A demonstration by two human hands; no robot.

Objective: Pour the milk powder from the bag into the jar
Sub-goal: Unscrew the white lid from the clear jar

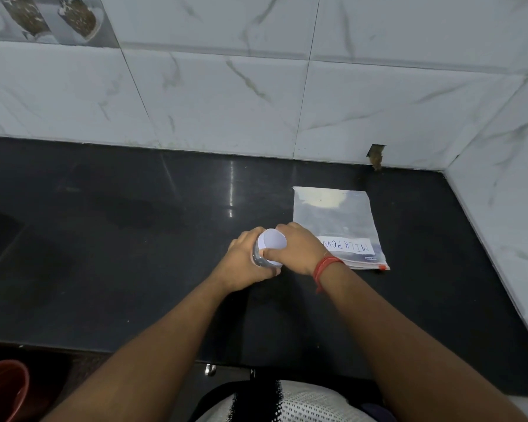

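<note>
The fingers (269, 253) of the right hand (299, 251) are curled over the white lid (274, 240) of the jar (261, 260), with the thumb pressed on the near edge of the lid and the other fingers going around its far side. The left hand (241, 263) holds the jar from the left side; its fingers are wrapped around the body of the jar below the lid, so only a small grey part of the jar shows between the two hands. The jar is a little below the centre of the frame, on the black bench (134, 254), and I cannot tell if its bottom touches the bench, because the hands hide it.

On the right wrist there is a red thread band (325, 266). Both bare forearms come up from the lower edge of the frame and meet at the jar.

Just to the right of the right hand, the bag (336, 226) lies flat on the bench. It is a clear plastic bag with a white label (348, 246) on its near part, and the letters "MILK POW" can be read upside down; the hand covers the rest of the word. A little pale powder shows at the far end of the bag.

Behind the bench, white marble-like wall tiles (256, 86) fill the upper half of the frame and turn a corner at the right. At the lower left edge there is a part of a red bucket (3, 388).
</note>
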